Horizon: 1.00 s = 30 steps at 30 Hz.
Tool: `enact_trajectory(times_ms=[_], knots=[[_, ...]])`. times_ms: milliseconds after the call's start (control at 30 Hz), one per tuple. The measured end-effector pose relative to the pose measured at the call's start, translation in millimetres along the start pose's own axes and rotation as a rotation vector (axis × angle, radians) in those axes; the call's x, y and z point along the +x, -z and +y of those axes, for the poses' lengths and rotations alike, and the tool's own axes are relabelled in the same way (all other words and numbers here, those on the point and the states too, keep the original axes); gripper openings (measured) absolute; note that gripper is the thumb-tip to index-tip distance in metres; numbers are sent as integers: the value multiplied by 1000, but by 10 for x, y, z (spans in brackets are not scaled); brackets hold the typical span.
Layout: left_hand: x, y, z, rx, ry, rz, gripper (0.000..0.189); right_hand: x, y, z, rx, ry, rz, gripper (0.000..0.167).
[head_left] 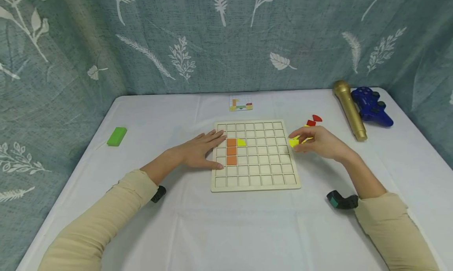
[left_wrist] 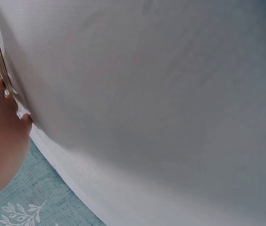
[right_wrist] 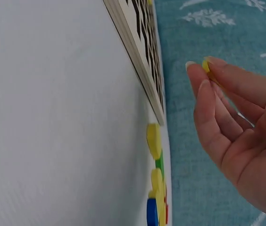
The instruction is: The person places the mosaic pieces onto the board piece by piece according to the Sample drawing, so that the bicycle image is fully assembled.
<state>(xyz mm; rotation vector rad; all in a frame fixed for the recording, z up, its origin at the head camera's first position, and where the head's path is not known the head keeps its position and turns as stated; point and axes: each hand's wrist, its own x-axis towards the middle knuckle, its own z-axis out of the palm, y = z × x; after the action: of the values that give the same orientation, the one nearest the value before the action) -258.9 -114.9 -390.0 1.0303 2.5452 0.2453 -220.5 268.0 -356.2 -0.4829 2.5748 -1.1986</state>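
A pale wooden grid board [head_left: 255,188] lies mid-table. Three orange squares [head_left: 231,150] form a column in its left part, with a yellow rounded piece [head_left: 241,142] beside the top one. My left hand [head_left: 199,150] rests spread at the board's left edge, fingers straight; the left wrist view catches it only at the margin. Off the board's right side, my right hand [head_left: 316,141] pinches a small yellow piece [right_wrist: 206,65] between thumb and fingertips. Below it in the right wrist view are loose yellow pieces [right_wrist: 154,141] and a blue piece [right_wrist: 152,212].
A small pattern card [head_left: 241,103] lies behind the board. Red pieces [head_left: 317,118] are beyond my right hand. A gold microphone [head_left: 350,109] and a blue game controller [head_left: 371,106] occupy the back right. Far left lies a green block [head_left: 117,137]. Patterned curtain [head_left: 247,43] surrounds the table.
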Motion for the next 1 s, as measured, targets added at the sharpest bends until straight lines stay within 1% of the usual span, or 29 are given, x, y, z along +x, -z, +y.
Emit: enact_trajectory(times_ms=[133,267,400,600,800,1000], knots=[[4,6,9,2,-2,-7,99,24,-71,-37,98,-32,-43,39],[7,14,22,12,-1,-13,98,59,-140,-71,181,-50,-71,34],[7,15,20,16,5,-13,98,132,-217,-117,200,-61,-88,32],[-7,14,19,10,6,-16,99,259,-395,-218,245,-83,-150,33],[-5,11,9,15,4,-14,98,369,-595,-370,284,-112,-202,25],[-9,13,2,18,5,-14,98,455,-779,-519,246,-71,-272,21]])
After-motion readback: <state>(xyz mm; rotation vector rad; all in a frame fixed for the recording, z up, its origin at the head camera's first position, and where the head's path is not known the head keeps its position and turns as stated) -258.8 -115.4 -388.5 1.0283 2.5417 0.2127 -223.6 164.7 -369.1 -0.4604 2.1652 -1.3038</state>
